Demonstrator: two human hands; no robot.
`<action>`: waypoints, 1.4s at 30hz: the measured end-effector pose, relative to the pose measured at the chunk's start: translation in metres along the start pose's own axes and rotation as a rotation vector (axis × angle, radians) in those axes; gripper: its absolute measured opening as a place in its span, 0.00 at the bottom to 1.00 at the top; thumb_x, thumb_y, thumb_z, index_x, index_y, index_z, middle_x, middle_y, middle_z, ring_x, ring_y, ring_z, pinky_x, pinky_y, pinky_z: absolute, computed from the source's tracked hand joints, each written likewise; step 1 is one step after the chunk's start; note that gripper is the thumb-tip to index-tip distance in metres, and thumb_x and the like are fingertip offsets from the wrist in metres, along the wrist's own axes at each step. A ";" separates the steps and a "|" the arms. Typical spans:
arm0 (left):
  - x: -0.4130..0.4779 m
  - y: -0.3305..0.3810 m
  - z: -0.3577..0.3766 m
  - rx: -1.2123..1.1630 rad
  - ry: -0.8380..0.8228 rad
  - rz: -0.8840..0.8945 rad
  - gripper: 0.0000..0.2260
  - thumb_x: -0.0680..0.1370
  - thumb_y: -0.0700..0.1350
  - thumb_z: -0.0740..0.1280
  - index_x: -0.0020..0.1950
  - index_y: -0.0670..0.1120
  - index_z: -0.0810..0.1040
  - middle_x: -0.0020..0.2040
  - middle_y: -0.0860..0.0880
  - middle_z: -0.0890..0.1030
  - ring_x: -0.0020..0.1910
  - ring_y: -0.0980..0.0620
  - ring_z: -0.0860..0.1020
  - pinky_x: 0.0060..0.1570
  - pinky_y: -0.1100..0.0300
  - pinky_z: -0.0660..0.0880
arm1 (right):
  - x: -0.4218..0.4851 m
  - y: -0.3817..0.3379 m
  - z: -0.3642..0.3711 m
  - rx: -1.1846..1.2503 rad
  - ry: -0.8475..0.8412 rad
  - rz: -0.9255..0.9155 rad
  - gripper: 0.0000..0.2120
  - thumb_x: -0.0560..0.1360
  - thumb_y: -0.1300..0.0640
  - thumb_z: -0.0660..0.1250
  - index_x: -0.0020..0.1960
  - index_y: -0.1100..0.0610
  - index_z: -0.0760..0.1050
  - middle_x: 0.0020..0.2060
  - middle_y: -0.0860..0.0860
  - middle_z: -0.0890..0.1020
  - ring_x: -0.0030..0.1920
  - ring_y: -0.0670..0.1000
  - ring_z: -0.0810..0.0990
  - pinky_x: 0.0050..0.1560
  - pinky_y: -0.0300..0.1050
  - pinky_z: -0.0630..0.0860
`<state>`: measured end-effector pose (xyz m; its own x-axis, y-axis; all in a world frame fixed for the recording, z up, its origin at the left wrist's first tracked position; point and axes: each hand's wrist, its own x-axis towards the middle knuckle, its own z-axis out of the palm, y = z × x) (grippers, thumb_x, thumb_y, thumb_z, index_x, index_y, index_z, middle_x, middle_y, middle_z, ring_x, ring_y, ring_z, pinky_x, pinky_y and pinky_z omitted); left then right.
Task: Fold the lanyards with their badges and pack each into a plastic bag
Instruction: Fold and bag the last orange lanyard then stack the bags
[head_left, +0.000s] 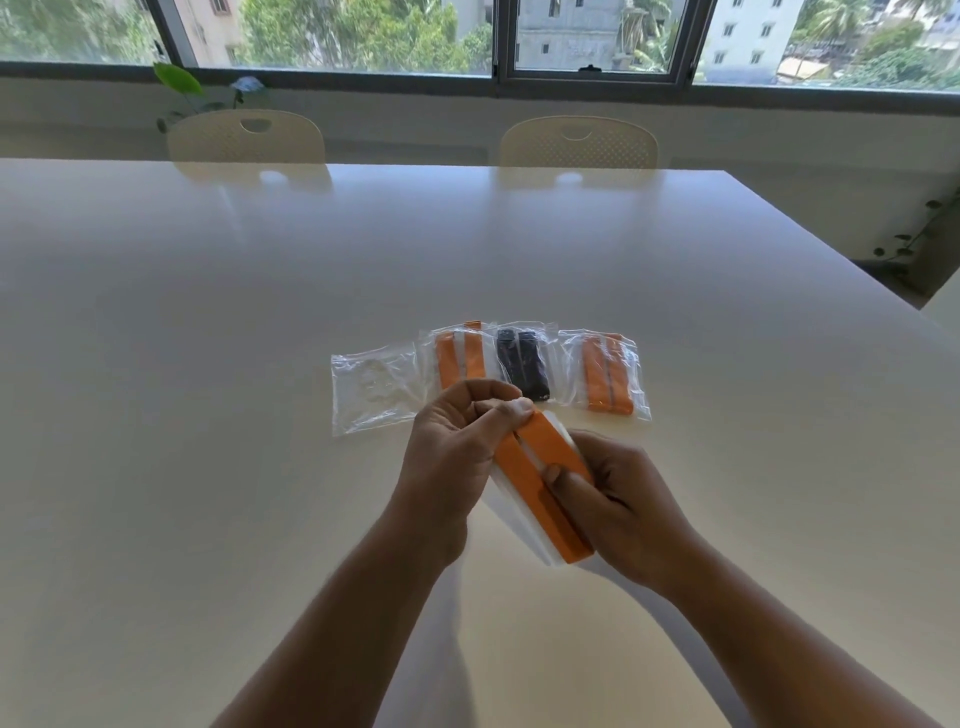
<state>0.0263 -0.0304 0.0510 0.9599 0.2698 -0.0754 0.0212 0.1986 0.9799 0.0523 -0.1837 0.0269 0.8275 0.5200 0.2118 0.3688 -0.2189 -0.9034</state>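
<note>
Left fingers (511, 410): clenched, pinching far top end of the orange lanyard bundle (545, 488); thumb + fingertips meet right at its upper tip.
Right fingers (558, 475): clamped on the bundle's right side near the middle, thumb pressed across the orange front.
Bundle: folded orange strap w/ a white badge or card layer behind; held in the air above the table (208, 312), tilted, top end far-left, bottom end near-right. Can't tell if a bag is already around it.
Risk: folds may spring open if either pinch slackens, since the strap is only held by pressure. Prob. also snags at the bag mouth if the top end isn't kept tight.
Left hand (457, 441): palm turned right, wrist bent, forearm coming in from near-left.
Right hand (618, 499): cupped under + beside the bundle, forearm from near-right.
Empty plastic bag (374, 389): flat on table, far-left of hands, looks like the next one to fill.
Packed bags: orange (460, 356), dark (522, 366), orange (608, 376), in a row just beyond the hands.
</note>
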 end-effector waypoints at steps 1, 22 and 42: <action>0.000 0.000 0.000 0.034 0.005 0.060 0.02 0.74 0.47 0.71 0.43 0.52 0.80 0.39 0.53 0.82 0.44 0.53 0.81 0.49 0.56 0.80 | 0.001 0.001 0.000 0.019 0.010 0.020 0.18 0.72 0.44 0.62 0.52 0.56 0.79 0.42 0.52 0.82 0.40 0.52 0.81 0.39 0.45 0.79; 0.002 -0.003 -0.001 0.253 -0.118 0.142 0.17 0.71 0.56 0.65 0.53 0.49 0.81 0.49 0.51 0.84 0.51 0.51 0.83 0.58 0.52 0.79 | 0.004 -0.008 -0.004 0.382 -0.012 0.046 0.20 0.75 0.54 0.61 0.66 0.43 0.68 0.55 0.33 0.77 0.57 0.44 0.79 0.47 0.38 0.79; 0.035 -0.005 -0.045 0.610 0.233 0.265 0.07 0.76 0.52 0.70 0.47 0.49 0.81 0.43 0.53 0.83 0.42 0.57 0.80 0.45 0.58 0.77 | 0.010 0.005 -0.009 0.479 0.172 0.166 0.13 0.73 0.51 0.68 0.52 0.59 0.74 0.45 0.54 0.81 0.44 0.51 0.80 0.46 0.50 0.79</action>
<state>0.0475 0.0200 0.0354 0.8710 0.4447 0.2089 0.0135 -0.4466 0.8946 0.0665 -0.1868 0.0280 0.9304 0.3592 0.0729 0.0255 0.1352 -0.9905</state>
